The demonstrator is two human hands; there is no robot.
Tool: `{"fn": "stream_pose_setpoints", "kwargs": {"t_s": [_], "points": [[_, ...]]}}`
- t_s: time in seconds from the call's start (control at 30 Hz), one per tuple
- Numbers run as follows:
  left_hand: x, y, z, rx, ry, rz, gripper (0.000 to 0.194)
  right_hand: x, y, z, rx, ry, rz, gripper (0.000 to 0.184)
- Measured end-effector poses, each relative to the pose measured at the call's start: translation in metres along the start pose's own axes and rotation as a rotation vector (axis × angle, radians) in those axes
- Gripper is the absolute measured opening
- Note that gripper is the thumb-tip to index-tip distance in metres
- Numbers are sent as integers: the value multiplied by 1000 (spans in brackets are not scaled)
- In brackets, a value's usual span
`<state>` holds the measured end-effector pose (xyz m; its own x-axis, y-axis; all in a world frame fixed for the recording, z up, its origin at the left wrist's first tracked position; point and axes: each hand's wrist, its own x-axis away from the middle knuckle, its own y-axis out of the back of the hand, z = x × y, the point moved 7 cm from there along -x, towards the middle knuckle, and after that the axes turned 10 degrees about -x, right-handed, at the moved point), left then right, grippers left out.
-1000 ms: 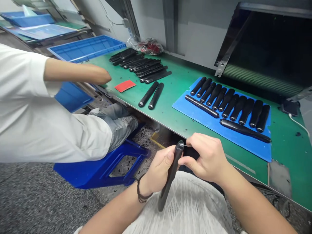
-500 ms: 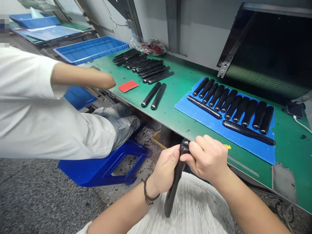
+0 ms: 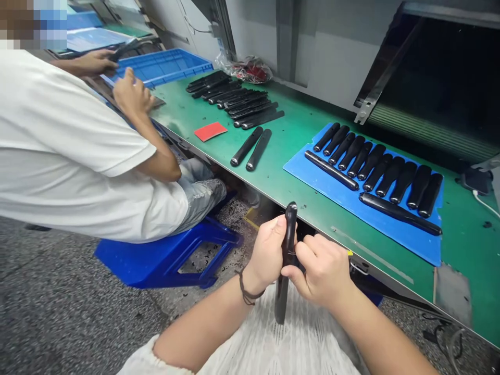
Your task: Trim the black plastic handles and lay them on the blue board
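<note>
My left hand is shut around a long black handle, which stands nearly upright. My right hand pinches at the side of that handle, and its fingertips hide what lies under them. On a blue mat lie several similar black handles, just beyond my hands. A green workbench carries the mat, with two loose handles to its left. A red pad and a dense row of black handles lie farther along.
A co-worker in a white shirt sits on a blue stool to my left, hands raised near a blue crate. A plastic bag lies behind the bench. Below the bench edge is a speckled floor.
The handle has turned more upright in my hands. The co-worker's arm has drawn back from the bench, and both hands now show near the blue crate.
</note>
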<state>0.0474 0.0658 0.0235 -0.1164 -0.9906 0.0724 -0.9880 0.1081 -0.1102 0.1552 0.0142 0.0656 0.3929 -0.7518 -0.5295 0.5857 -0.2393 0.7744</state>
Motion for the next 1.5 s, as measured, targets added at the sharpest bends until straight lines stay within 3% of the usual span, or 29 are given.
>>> {"fn": "stream_pose_setpoints", "kwargs": {"t_s": [0.4,0.8,0.97,1.27,1.4,1.5], "points": [[-12,-5,-5,180,95,15,58,3,-4,10,-27,38,74,58],[-41,6,-11,239,162,-43,56,10,-14,21,-72,69,292,62],[-51,10,-15,265,199,-107,54,11,-14,24,-20,103,249,59],[-64,22,2,338,293,-217,51,16,-15,19,57,122,120,57],[-70,35,2,337,309,-270,51,21,-5,11,-83,79,58,53],[-76,46,-5,334,301,-294,50,22,6,-2,-238,7,14,34]]}}
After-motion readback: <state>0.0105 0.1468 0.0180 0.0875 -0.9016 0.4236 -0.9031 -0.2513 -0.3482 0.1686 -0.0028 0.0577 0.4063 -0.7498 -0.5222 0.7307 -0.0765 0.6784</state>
